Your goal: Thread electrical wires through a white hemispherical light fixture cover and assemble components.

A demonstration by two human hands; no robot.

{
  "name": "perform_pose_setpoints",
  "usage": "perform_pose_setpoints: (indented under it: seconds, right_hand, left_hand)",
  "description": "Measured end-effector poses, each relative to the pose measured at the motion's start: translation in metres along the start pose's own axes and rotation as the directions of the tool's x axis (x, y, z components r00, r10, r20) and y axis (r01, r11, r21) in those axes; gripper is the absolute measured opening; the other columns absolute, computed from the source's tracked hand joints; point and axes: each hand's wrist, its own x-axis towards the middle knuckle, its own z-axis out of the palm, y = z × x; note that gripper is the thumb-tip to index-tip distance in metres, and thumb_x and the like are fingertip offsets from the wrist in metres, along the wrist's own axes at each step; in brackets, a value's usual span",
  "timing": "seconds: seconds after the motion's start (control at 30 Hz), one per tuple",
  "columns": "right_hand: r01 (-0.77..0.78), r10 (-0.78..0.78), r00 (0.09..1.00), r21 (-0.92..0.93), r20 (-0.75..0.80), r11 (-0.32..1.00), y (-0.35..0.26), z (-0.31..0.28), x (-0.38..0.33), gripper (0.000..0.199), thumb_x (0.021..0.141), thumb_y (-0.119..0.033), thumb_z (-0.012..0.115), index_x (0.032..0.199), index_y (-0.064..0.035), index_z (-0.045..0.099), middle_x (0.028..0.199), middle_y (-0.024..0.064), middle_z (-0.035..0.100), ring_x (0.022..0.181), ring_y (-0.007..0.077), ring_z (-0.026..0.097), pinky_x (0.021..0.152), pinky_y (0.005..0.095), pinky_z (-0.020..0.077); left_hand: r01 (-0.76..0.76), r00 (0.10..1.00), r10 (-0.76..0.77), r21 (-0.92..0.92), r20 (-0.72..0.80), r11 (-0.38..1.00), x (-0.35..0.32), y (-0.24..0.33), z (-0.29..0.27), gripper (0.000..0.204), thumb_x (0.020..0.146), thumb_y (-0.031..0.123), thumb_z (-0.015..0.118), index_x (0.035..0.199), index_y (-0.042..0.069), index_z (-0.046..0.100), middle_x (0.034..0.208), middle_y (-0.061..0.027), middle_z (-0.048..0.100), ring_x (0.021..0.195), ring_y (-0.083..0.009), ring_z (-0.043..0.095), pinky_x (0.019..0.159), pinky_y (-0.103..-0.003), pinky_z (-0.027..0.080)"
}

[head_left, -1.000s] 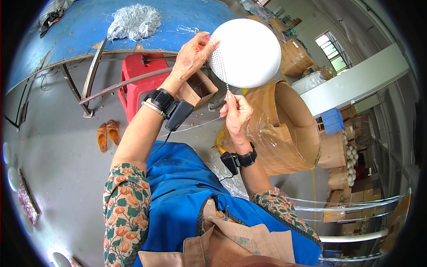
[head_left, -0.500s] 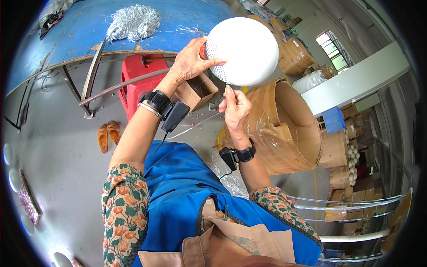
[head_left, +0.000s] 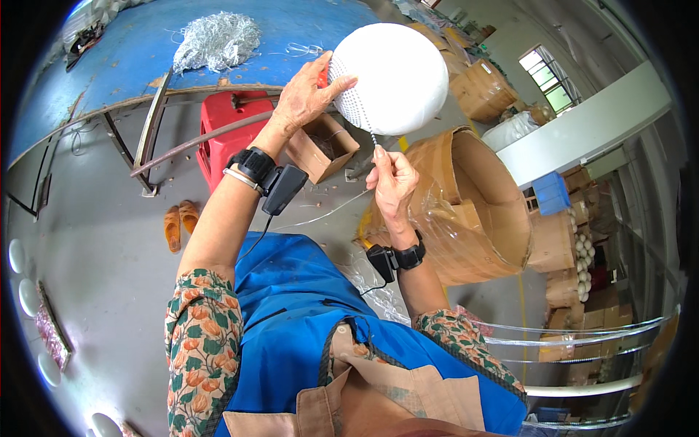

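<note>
A large smooth white ball (head_left: 400, 80) is up in front of me, its left side covered with closely laid rows of small silvery beads. Along that left side my left hand (head_left: 307, 96) grips it, the thumb lying over the beaded rows. A bit of red (head_left: 322, 79) shows between thumb and fingers; what it belongs to is hidden. Just below the ball, my right hand (head_left: 394, 178) pinches a thin beaded strand (head_left: 375, 138) that runs up to the lower end of the rows. More strand trails away from this hand toward the lower left.
A blue table (head_left: 131, 51) at the far left carries a heap of silvery strands (head_left: 217, 41). Below stand a red stool (head_left: 218, 127) and a small open carton (head_left: 320, 146). A big round cardboard container (head_left: 466, 218) stands close to my right arm. Orange slippers (head_left: 172, 227) lie on the floor.
My right hand has moved slightly down and right, drawing out a longer visible piece of beaded strand below the ball. The ball and left hand have shifted a little to the left.
</note>
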Motion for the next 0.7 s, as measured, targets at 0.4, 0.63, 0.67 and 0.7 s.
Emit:
perform_pose_setpoints:
  seconds: [0.4, 0.63, 0.67, 0.7]
  right_hand:
    - [0.044, -0.044, 0.999, 0.018, 0.001, 0.999, 0.004, 0.016, 0.009, 0.023, 0.087, -0.018, 0.057, 0.071, -0.0027, 0.054, 0.048, -0.0003, 0.049, 0.042, 0.0039, 0.045, 0.039, 0.0181, 0.0355]
    - [0.04, -0.039, 0.999, 0.049, -0.01, 0.998, 0.003, 0.02, 0.013, 0.024, 0.087, -0.017, 0.057, 0.069, -0.0023, 0.054, 0.048, -0.0004, 0.049, 0.041, 0.0041, 0.044, 0.038, 0.0186, 0.0354]
    - [0.023, -0.022, 1.0, 0.047, -0.021, 0.999, 0.002, 0.021, 0.014, 0.024, 0.087, -0.017, 0.057, 0.069, -0.0023, 0.054, 0.048, -0.0004, 0.049, 0.041, 0.0042, 0.044, 0.038, 0.0187, 0.0352]
    - [0.023, -0.022, 0.999, 0.047, -0.025, 0.999, 0.003, 0.021, 0.014, 0.024, 0.087, -0.017, 0.057, 0.069, -0.0023, 0.054, 0.048, -0.0004, 0.049, 0.041, 0.0042, 0.044, 0.038, 0.0187, 0.0352]
  left_hand:
    - [-0.056, 0.97, 0.044, -0.042, -0.237, 0.998, -0.003, 0.006, 0.004, 0.072, 0.073, 0.056, 0.061, 0.12, 0.003, 0.047, 0.104, -0.0196, 0.055, 0.093, -0.0322, 0.055, 0.08, -0.035, 0.045]
    - [-0.081, 0.983, 0.089, 0.052, -0.162, 0.995, -0.004, 0.005, 0.002, 0.072, 0.07, 0.055, 0.064, 0.117, 0.002, 0.049, 0.106, -0.0186, 0.055, 0.097, -0.0315, 0.055, 0.08, -0.037, 0.045]
    - [-0.084, 0.983, 0.091, 0.053, -0.161, 0.995, -0.005, 0.005, 0.002, 0.072, 0.07, 0.055, 0.064, 0.117, 0.002, 0.049, 0.106, -0.0186, 0.055, 0.097, -0.0315, 0.055, 0.08, -0.037, 0.045]
    - [-0.113, 0.983, 0.127, 0.111, -0.134, 0.987, -0.009, 0.008, 0.002, 0.079, 0.067, 0.058, 0.064, 0.118, 0.0, 0.048, 0.11, -0.0192, 0.052, 0.1, -0.032, 0.054, 0.083, -0.037, 0.044]
